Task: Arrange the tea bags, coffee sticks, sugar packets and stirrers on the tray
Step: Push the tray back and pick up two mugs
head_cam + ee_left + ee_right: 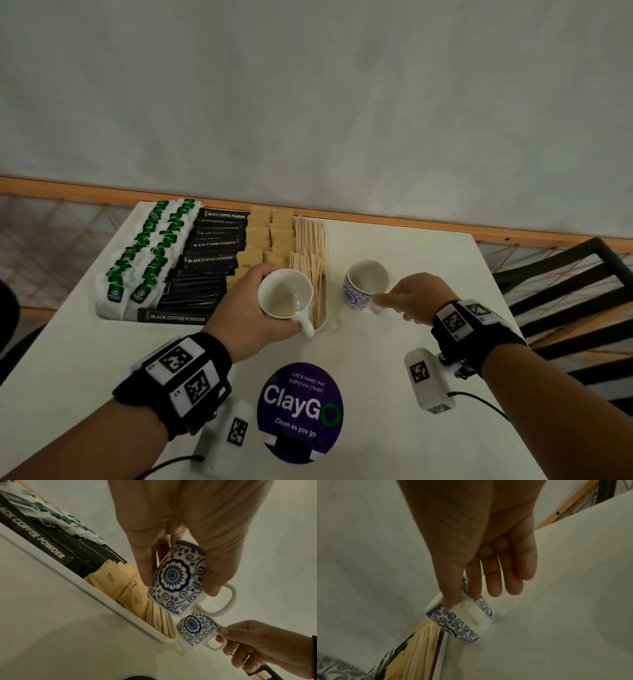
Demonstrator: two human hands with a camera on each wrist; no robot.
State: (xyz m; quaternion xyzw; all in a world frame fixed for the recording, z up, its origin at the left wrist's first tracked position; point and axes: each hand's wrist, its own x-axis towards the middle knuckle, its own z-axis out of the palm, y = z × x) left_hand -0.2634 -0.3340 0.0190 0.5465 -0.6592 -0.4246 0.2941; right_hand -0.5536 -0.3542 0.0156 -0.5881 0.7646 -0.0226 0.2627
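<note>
A white tray holds rows of green-tagged tea bags, black coffee sticks, tan sugar packets and wooden stirrers. My left hand grips a blue-patterned cup by its body, above the tray's near right corner. Just right of the tray, my right hand pinches the handle of a second matching cup, which is tilted and low at the table. Both cups look empty.
The white table continues to the right of the tray. A round purple ClayGo sticker lies near the front edge. A black chair stands past the right edge. A wooden rail runs along the wall behind.
</note>
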